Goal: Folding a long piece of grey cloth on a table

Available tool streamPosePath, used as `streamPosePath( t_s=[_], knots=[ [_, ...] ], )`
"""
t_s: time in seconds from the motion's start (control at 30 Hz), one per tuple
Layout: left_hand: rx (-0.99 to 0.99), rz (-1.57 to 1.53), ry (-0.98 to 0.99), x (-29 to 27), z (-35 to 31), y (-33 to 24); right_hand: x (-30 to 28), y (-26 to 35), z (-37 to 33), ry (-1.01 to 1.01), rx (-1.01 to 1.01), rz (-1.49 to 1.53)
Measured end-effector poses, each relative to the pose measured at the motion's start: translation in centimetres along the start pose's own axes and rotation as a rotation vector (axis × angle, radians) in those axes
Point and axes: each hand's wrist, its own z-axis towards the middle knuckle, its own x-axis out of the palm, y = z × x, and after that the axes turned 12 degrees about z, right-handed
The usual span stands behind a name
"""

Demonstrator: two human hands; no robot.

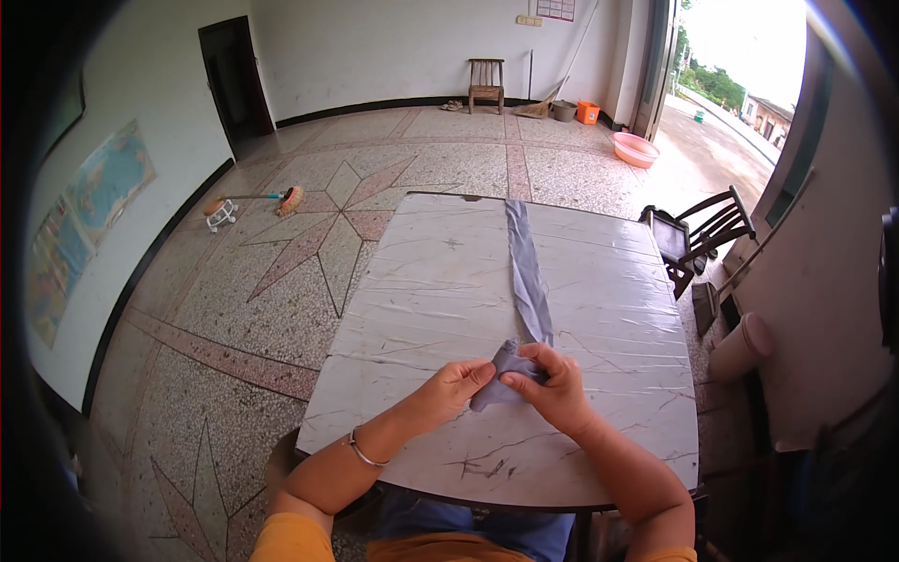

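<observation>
A long grey cloth strip (527,267) lies across the white marble-patterned table (421,290), running from its far edge toward me. Its near end is bunched into a small roll or folded bundle between my two hands, just above the tabletop. My left hand (456,382) pinches the bundle's left side between thumb and fingers. On the other side, my right hand (554,386) grips the cloth, thumb pressed on the front and fingers curled over the top. A loose flap hangs below the fingers. How the cloth is folded inside the grip is partly hidden.
A dark wooden chair (698,229) stands against the table's right side, with a dustpan (706,307) and a pale pink bin (743,347) near it. A mop (288,200) lies on the floor at left. Further back are a pink basin (636,150) and a small chair (486,84).
</observation>
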Motion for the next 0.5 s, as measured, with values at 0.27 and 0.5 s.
streamPosePath(
  t_s=[0.27,0.5],
  knots=[
    [-0.067,-0.091,0.121,-0.6,-0.1,1.8,-0.4,0.3,0.2,0.193,0.149,0.313],
    [0.089,0.076,0.046,0.1,0.4,1.2,-0.5,0.3,-0.2,0.032,0.043,0.030]
  ],
)
